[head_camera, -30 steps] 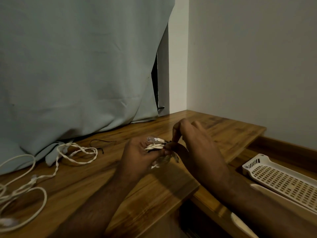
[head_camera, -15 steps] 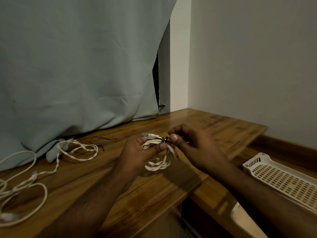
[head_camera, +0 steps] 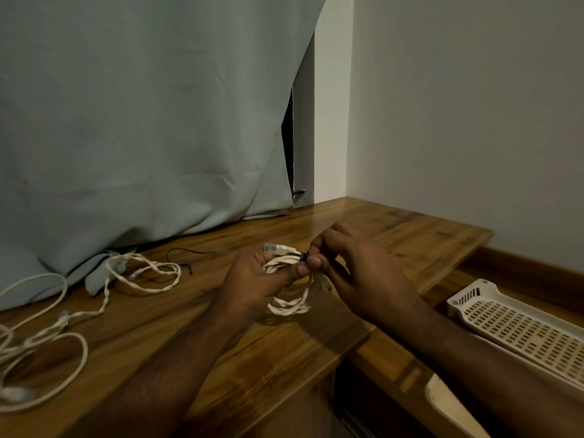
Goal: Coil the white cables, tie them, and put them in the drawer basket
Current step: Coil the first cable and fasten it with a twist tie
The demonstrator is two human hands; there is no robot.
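Observation:
My left hand (head_camera: 257, 281) grips a small coil of white cable (head_camera: 289, 303) above the wooden desk; a clear plug sticks out over its thumb. My right hand (head_camera: 357, 273) pinches a thin black tie (head_camera: 304, 256) at the top of that coil, thumb and forefinger together. Loops of the coil hang below both hands. Loose white cables (head_camera: 63, 311) lie spread over the left part of the desk. A white slotted drawer basket (head_camera: 505, 324) sits low at the right, beside the desk edge.
A second black tie (head_camera: 186, 252) lies on the wooden desk (head_camera: 410, 241) behind the hands. A grey-green curtain (head_camera: 142, 121) hangs behind and drapes onto the desk at the left. A plain wall stands at the right. A dark gap opens below the desk's front edge.
The right hand has come off the top of the coil and now pinches the black tie beside the left thumb. The coil's loops hang lower and show more. The left hand holds steady.

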